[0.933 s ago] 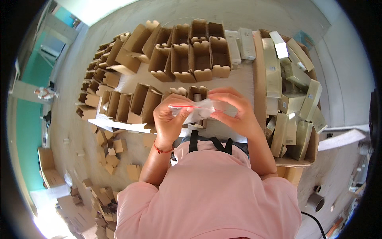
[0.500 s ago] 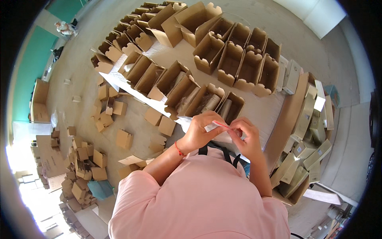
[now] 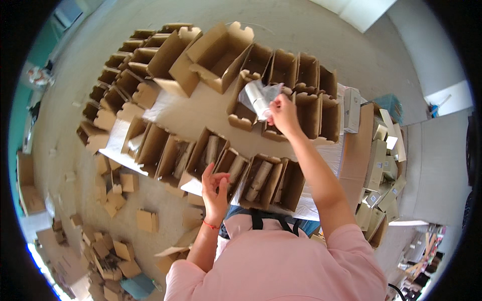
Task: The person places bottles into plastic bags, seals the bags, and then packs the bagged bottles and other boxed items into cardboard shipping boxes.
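My right hand (image 3: 282, 114) reaches far forward, fingers closed at the lower end of a pale cylinder in clear plastic wrap (image 3: 257, 99). The cylinder is tilted at the mouth of an open cardboard box (image 3: 241, 120) in the back group. My left hand (image 3: 215, 193) hovers over the near row with fingers apart and nothing in them; a red cord circles its wrist. Below it stand open boxes with brownish cylinders inside, one such cylinder (image 3: 258, 179) showing clearly. Another cylinder (image 3: 212, 149) lies in a box farther left.
More open boxes (image 3: 120, 75) stand in rows at the back left, beside a larger open carton (image 3: 221, 52). At the right, a big carton (image 3: 357, 150) holds several flat pale boxes (image 3: 374, 165). Loose small cartons (image 3: 113, 251) lie heaped on the floor at the left.
My hands have parted: the right went forward to the wrapped cylinder, the left moved down and left. The thin red strip between them is out of sight. The whole view has shifted.
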The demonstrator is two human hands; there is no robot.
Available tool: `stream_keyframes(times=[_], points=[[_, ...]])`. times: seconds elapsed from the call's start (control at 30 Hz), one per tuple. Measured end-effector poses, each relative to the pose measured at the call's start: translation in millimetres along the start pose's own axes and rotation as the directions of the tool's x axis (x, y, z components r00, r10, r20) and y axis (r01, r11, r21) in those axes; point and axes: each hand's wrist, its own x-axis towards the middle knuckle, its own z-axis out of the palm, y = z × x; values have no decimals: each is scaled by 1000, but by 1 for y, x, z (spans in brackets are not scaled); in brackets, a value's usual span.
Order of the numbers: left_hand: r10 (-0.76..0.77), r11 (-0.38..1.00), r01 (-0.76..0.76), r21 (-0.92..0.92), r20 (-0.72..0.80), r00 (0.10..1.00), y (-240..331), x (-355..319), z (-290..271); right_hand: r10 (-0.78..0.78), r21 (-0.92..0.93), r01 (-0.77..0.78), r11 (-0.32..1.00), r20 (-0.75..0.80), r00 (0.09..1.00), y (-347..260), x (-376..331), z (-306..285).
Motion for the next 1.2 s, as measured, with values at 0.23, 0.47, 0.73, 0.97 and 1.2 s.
stream_keyframes(times=[0.23,0.47,0.73,0.97,1.2], points=[[-62,998,59,30,113,992,-8,28,0,-4,-330,34,943,92,996,41,46,75],[-63,991,46,126,135,989,-11,44,-5,71,-675,206,708,358,931,54,67,105],[-118,973,84,216,150,982,-19,36,-7,160,-765,106,635,264,951,80,68,138],[96,804,-114,584,62,993,-11,55,-6,226,-675,193,712,480,847,61,56,109],[-188,473,-127,872,240,952,-60,77,-28,193,-680,359,639,594,781,55,6,94]])
